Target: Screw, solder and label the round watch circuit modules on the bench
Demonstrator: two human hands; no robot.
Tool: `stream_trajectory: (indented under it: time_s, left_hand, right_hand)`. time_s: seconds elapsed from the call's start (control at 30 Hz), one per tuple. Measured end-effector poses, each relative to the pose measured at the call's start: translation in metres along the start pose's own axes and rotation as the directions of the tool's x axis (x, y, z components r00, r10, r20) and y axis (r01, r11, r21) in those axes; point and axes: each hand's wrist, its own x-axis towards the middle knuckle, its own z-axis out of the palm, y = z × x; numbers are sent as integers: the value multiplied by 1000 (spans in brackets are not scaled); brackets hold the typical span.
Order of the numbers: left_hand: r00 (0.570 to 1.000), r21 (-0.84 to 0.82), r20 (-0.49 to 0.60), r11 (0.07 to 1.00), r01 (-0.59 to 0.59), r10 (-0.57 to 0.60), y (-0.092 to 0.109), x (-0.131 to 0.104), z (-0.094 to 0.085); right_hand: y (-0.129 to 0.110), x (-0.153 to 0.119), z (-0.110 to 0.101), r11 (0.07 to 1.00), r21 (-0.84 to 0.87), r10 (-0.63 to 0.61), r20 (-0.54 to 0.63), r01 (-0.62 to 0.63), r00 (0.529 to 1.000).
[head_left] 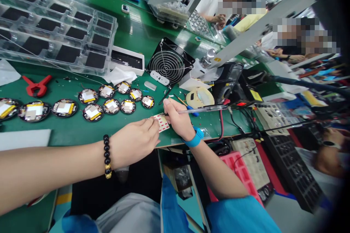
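My left hand [136,140], with a black bead bracelet on the wrist, presses its closed fingers on the left side of a small card with red marks [163,123] at the front edge of the green table. My right hand [176,118], wearing a blue wristband, is pinched around a clear pen [203,109] just above the card's right side. The pen slants away to the right. Several round circuit boards [112,106] with white and yellow parts lie left of my hands.
A black fan [167,63] stands behind the card. Clear plastic trays [68,54] fill the back left, with a red clamp [37,86] below. A tape roll [200,97] lies right of the fan. Pink trays [237,171] sit lower right. Other people work across the table.
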Motion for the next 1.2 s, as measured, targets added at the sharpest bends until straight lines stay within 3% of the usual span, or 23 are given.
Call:
stream_trajectory:
  time_s: [1.2]
  left_hand:
    - [999, 18, -38, 1000, -9, 10, -1, 0, 1]
  right_hand:
    - [0, -1, -2, 999, 23, -28, 41, 27, 999]
